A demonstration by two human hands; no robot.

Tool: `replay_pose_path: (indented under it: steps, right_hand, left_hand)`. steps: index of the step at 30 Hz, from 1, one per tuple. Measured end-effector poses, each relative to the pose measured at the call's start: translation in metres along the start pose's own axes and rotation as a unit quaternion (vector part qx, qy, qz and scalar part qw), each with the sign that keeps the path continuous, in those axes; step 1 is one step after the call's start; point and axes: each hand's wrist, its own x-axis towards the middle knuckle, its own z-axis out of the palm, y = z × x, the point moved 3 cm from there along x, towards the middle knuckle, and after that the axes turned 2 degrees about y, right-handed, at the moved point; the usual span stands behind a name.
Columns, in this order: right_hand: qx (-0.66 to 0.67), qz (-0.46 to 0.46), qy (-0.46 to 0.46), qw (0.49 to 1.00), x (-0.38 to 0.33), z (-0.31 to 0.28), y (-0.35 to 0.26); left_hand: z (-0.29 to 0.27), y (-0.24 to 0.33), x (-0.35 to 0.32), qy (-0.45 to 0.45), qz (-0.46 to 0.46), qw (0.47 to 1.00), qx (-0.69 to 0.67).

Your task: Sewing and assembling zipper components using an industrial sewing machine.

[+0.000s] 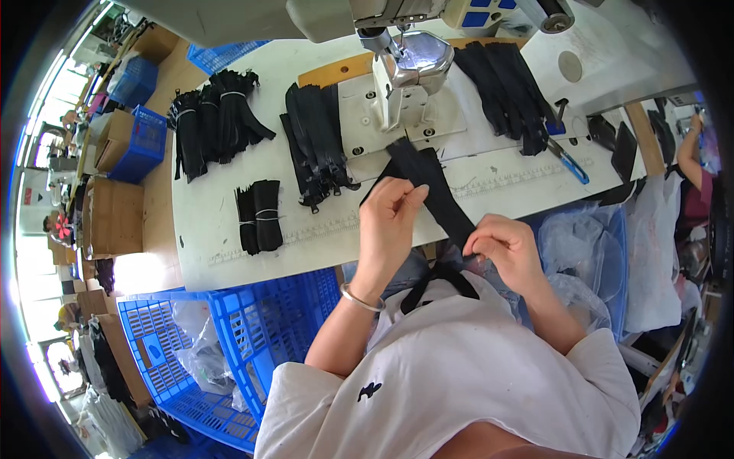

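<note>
A long black fabric strip (443, 203) slants from below the sewing machine's needle area down toward my right side. My right hand (505, 249) is closed, its thumb and fingers pinching the strip's lower end. Over the strip's left edge is my left hand (390, 222), fingers curled in and thumb pressed to them; what they pinch is hidden. More black fabric shows just behind its knuckles. Ahead stands the sewing machine head (417, 61) with its shiny metal cover. A bundle of black zippers (315, 126) lies left of it, their pulls toward me.
Black strips (505, 92) lie right of the machine, near blue-handled snips (569, 162). At left are tied black bundles (218, 115) and a smaller tied bundle (260, 218). A ruler tape (321, 228) runs along the table. Blue crates (222, 306) stand below its edge.
</note>
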Motion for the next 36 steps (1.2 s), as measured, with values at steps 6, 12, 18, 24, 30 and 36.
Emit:
replay_pose_path:
  steps: [6,12,18,24,30,36]
  right_hand:
    - [0.148,0.103,0.061,0.982,0.017,-0.008,0.018]
    - [0.168,0.173,0.051,0.969,0.021,-0.005,0.036]
    - [0.177,0.163,0.085,0.967,0.022,0.0,0.014]
    - [0.158,0.048,0.01,0.986,0.036,0.021,-0.034]
    - [0.136,0.044,0.02,0.99,0.054,0.037,0.003]
    - [0.127,0.113,0.012,0.985,0.05,0.031,-0.006]
  left_hand:
    - [-0.011,-0.002,-0.003,0.02,0.1,0.907,0.409]
    - [-0.013,-0.009,-0.01,0.076,0.146,0.886,0.435]
    - [-0.027,-0.006,-0.006,0.083,0.068,0.975,0.195]
    - [-0.025,-0.018,-0.015,0.003,-0.218,0.929,-0.298]
    - [-0.019,-0.01,-0.019,-0.022,-0.208,0.919,-0.335]
    - [-0.017,0.0,-0.018,-0.04,-0.2,0.915,-0.349]
